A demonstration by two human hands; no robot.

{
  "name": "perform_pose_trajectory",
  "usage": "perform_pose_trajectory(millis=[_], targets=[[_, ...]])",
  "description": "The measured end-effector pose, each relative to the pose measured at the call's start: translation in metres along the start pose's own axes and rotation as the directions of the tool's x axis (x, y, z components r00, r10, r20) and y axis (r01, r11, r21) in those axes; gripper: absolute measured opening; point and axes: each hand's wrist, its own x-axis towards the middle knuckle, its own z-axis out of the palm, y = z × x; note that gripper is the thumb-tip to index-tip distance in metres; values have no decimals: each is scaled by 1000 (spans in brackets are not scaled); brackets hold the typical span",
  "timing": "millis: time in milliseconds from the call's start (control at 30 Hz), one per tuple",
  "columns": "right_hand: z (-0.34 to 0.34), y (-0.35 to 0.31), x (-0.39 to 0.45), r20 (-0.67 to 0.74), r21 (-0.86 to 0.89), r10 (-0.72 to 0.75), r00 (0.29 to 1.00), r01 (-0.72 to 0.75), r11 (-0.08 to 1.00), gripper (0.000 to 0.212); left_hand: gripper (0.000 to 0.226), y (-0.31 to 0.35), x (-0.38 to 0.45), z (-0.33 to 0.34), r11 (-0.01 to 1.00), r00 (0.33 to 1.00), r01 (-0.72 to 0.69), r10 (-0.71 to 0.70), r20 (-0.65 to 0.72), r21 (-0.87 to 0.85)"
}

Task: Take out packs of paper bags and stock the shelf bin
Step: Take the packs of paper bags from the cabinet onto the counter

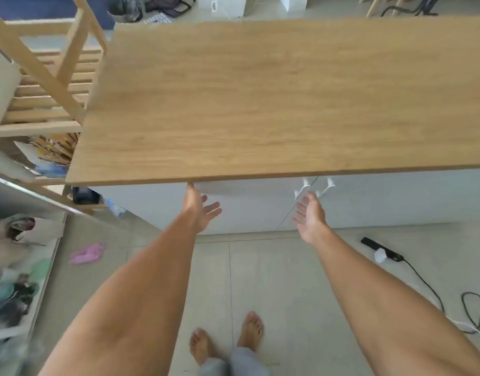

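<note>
Pale grey floor tiles (274, 280) run under a long light-oak wooden tabletop (260, 99) that fills the upper view, with a white cabinet front (247, 210) beneath its near edge and a slatted pale-wood shelf rack (52, 85) standing at the far left. Both arms reach forward toward the cabinet. The left hand (199, 210) is spread, fingers loose and apart, its thumb tip touching or just under the table's front edge, holding nothing. The right hand (309, 215) is also spread and empty, its fingertips just beside a pair of white bar handles (314, 187) where two cabinet doors meet. No packs of paper bags can be seen anywhere near the hands; they are presumably behind the closed white doors, though that cannot be told from here. White paper bags with handles (222, 5) stand on the floor beyond the table, well apart from the person. The step in hand looks like the very start: getting the cabinet open. The next move would call for closing the right fingers around the nearer handle and pulling the door outward, with the bare feet (225, 340) kept clear of its swing.
</note>
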Motion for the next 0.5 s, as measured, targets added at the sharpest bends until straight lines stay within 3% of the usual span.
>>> perform_pose_trajectory(millis=[133,233,367,500], targets=[[-14,-11,31,49,128,18,999,-24,991,50,67,-7,15,6,946,998,63,-60,20,-318],[-26,-14,37,123,76,19,992,-29,997,58,82,-12,16,9,868,996,88,-71,54,-489],[-31,-22,44,171,-41,29,985,-22,999,45,91,-12,19,10,809,994,106,-73,79,-578],[-36,-22,48,199,-82,59,978,-43,996,44,93,-15,14,7,820,994,104,-61,94,-563]])
